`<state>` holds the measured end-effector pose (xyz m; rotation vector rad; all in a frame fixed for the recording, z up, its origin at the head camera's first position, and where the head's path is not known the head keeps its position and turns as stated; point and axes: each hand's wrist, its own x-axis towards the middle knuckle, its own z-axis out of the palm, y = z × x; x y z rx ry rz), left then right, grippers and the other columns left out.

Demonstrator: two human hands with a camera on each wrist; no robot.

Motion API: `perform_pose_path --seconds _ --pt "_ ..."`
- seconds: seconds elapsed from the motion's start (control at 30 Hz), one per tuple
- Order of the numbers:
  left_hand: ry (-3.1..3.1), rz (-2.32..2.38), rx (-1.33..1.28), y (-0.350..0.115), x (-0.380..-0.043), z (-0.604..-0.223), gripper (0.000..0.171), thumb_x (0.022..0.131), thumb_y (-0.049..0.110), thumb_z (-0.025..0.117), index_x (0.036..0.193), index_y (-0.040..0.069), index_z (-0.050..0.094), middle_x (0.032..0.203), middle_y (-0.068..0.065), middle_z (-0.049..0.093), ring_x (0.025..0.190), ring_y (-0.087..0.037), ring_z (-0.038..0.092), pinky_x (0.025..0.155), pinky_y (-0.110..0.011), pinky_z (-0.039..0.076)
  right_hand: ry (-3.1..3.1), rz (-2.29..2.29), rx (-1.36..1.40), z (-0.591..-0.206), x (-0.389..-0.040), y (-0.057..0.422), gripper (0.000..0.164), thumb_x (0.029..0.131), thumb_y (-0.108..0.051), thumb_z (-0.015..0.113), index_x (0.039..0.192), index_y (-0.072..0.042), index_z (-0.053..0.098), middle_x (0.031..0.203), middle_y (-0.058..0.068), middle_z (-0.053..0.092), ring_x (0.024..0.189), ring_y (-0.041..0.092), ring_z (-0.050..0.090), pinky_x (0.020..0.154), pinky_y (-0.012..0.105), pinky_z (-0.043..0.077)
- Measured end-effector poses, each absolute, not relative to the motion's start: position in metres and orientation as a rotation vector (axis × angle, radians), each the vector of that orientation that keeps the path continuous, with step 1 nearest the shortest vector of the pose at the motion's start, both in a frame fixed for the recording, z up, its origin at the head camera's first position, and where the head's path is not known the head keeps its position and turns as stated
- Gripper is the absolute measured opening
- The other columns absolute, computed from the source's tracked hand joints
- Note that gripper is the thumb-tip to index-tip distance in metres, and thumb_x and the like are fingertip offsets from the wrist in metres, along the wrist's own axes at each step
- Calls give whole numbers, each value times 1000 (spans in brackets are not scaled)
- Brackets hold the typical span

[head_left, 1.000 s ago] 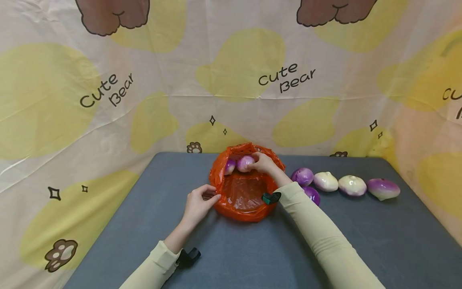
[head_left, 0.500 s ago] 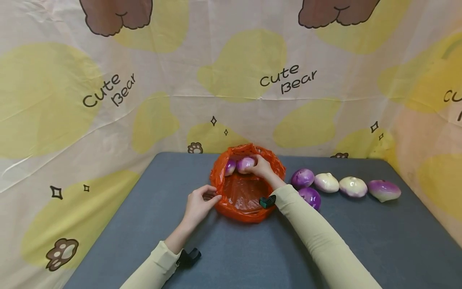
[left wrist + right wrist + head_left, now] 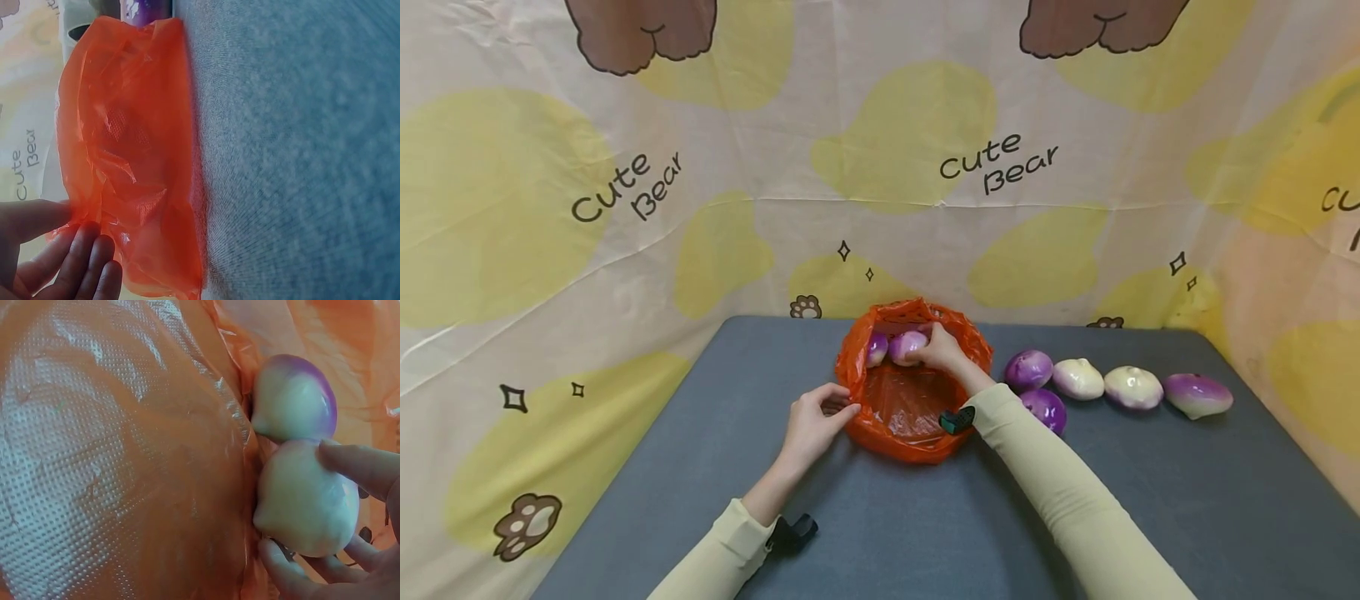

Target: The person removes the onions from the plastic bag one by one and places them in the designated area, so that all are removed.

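Observation:
An orange-red plastic bag (image 3: 917, 454) stands with its mouth spread wide. My left hand (image 3: 811, 425) pinches its left rim between thumb and fingers; in the left wrist view the fingertips (image 3: 94, 240) are at the bag's crumpled edge. Reaching inside the bag, my right hand (image 3: 943, 348) grips a glossy purple-and-white turnip (image 3: 306, 497), thumb on one side and fingers curled round the other. A second turnip (image 3: 294, 400) lies right beside it, at the back left of the bag. Both show pale, pointed ends in the right wrist view.
On the grey table (image 3: 880, 533), right of the bag, lie two purple turnips, one (image 3: 1028, 369) behind the other (image 3: 1045, 410). Farther right, two mostly white turnips (image 3: 1078, 379) and a purple one (image 3: 1198, 394) form a row. A patterned cloth (image 3: 880, 167) hangs behind the table.
My right hand has shifted the gripped turnip slightly left and nearer, close up to the other one in the bag. The left hand keeps its place at the rim.

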<state>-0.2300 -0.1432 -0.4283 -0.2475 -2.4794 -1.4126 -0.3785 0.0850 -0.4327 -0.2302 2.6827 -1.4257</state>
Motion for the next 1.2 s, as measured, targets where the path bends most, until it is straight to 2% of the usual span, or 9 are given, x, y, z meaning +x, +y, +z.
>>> perform_pose_path --seconds 0.1,0.13,0.37,0.53,0.63,0.87,1.2 --pt "-2478 -1416 -247 -143 -229 -427 16 80 18 77 92 10 70 83 -3 70 75 -13 65 71 -24 55 2667 -1438 -226 -430 -375 84 69 76 -22 78 129 1 41 126 24 51 104 32 57 70 36 56" --pt "-2478 -1416 -247 -143 -229 -427 16 79 18 77 92 10 70 84 -3 70 75 -13 65 71 -24 55 2646 -1435 -198 -426 -372 84 67 78 -19 76 132 1 40 129 24 49 108 33 56 73 37 56" --pt "-2478 -1410 -253 -143 -230 -426 16 80 18 77 92 11 70 84 -3 70 76 -13 65 72 -26 55 2616 -1386 -211 -420 -363 83 67 80 -13 74 137 -5 39 130 22 49 97 30 58 72 37 57" --pt "-2486 -1398 -246 -143 -229 -426 16 80 19 76 92 11 70 84 -2 70 76 -13 65 72 -26 56 2598 -1321 -287 -420 -362 85 68 78 -9 73 139 -15 43 133 19 49 101 30 56 66 31 55" --pt "-2487 -1392 -246 -143 -229 -427 17 80 19 77 93 11 70 84 -2 70 76 -13 65 72 -26 55 2608 -1282 -315 -419 -361 86 66 77 -10 74 137 -17 47 132 18 51 102 30 56 65 28 54" --pt "-2482 -1400 -240 -143 -229 -428 16 79 18 77 92 11 70 84 -2 71 76 -13 65 72 -25 55 2623 -1271 -353 -416 -356 88 67 74 -9 76 135 -12 49 127 20 56 101 30 58 66 29 55" --pt "-2472 -1404 -231 -144 -228 -428 16 79 18 77 91 10 70 84 -3 71 76 -14 66 72 -25 55 2644 -1279 -357 -406 -349 94 67 71 -10 78 132 -10 51 125 21 57 102 30 59 69 31 56"
